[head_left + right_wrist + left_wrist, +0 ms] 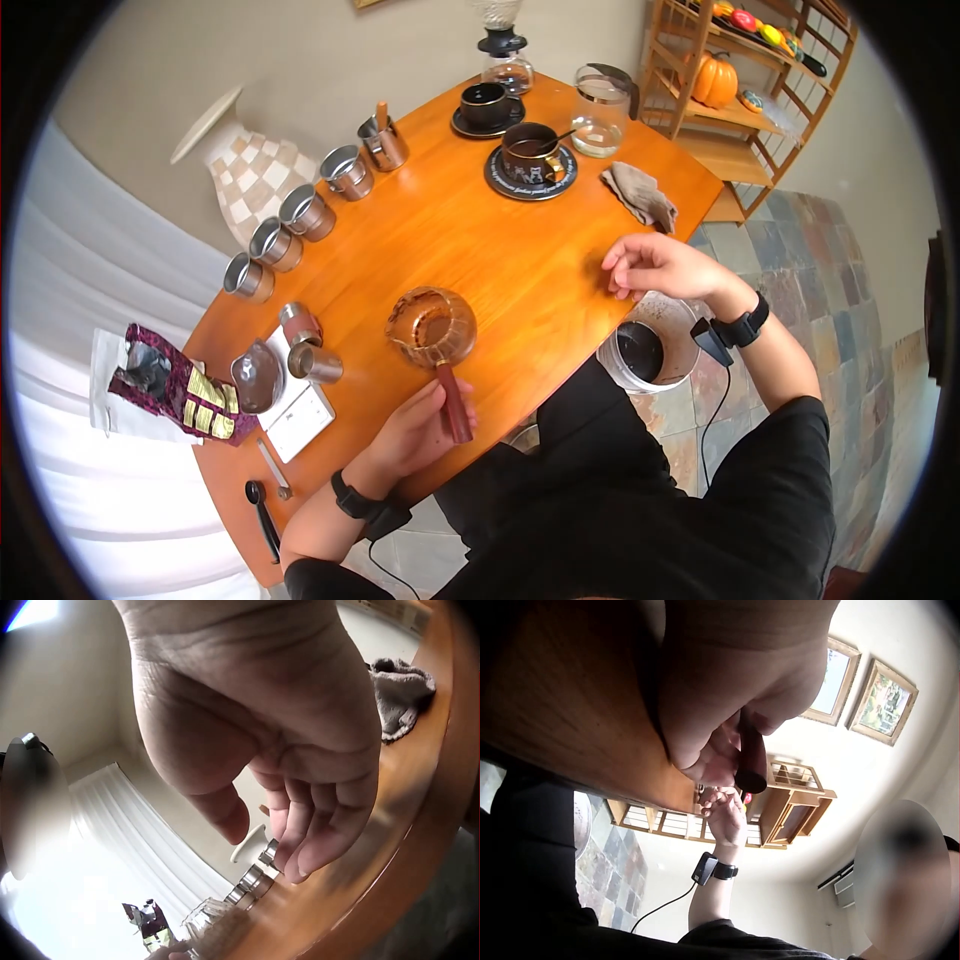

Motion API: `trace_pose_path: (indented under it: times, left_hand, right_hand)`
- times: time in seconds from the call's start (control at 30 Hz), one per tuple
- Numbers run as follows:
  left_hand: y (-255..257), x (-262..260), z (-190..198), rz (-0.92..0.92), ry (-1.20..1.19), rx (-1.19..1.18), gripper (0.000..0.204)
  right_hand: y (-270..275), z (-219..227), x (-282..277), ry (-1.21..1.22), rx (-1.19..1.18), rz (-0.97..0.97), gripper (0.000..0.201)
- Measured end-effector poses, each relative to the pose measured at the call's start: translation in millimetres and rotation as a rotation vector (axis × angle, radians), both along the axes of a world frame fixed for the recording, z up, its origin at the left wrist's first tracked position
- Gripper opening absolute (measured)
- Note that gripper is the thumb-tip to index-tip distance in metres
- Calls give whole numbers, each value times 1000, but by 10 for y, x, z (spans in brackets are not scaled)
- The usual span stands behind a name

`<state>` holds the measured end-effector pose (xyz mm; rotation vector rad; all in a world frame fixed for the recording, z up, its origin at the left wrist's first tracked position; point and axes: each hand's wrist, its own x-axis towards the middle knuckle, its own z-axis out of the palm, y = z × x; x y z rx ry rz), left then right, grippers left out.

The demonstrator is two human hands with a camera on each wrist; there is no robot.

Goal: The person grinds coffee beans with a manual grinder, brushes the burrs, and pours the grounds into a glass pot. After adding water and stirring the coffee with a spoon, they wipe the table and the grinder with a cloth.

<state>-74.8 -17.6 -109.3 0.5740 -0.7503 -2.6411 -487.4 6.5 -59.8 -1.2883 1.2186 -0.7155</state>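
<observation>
In the head view a glass pot [432,325] with brown residue inside sits at the table's middle, its dark red wooden handle [454,405] pointing toward the person. The left hand [418,432] holds that handle, thumb on one side; the left wrist view shows the handle's round end [751,776] sticking out past the left hand [735,697]. Over the table's right edge hovers the right hand [665,268], fingers loosely bent, holding nothing. The right wrist view shows the same right hand [262,735] with thumb and fingers apart.
Several metal cups [308,213] line the back left edge. Two dark cups on saucers [530,190], a glass jug [600,115] and a cloth [640,195] stand or lie farther back. A bag [185,390] and white scale [298,425] are left; a bucket [665,340] is below right.
</observation>
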Motion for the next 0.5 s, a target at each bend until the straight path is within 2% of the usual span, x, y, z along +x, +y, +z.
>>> trace_pose_path:
  times: [0.13,0.23,0.3,0.37,0.43,0.47,0.5]
  left_hand:
    - [3,-7,-1,5,43,15,33]
    - [8,-8,-5,10,47,20,33]
    - [5,3,-7,11,49,22,33]
    - [3,10,-12,8,40,37,32]
    - [2,15,-13,6,46,44,32]
    - [3,21,-10,3,40,46,32]
    - [4,24,-7,6,46,51,32]
  right_hand:
    - [-50,86,-183,24,-87,-104,17]
    - [-198,361,-349,-6,-149,-274,22]
    - [-415,384,-527,-5,-197,-427,27]
    - [-684,314,-766,-25,-229,-551,40]
    - [-941,227,-892,102,-252,-636,53]
    - [-1047,199,-917,110,-249,-632,53]
    - [-1154,171,-926,170,-210,-643,62]
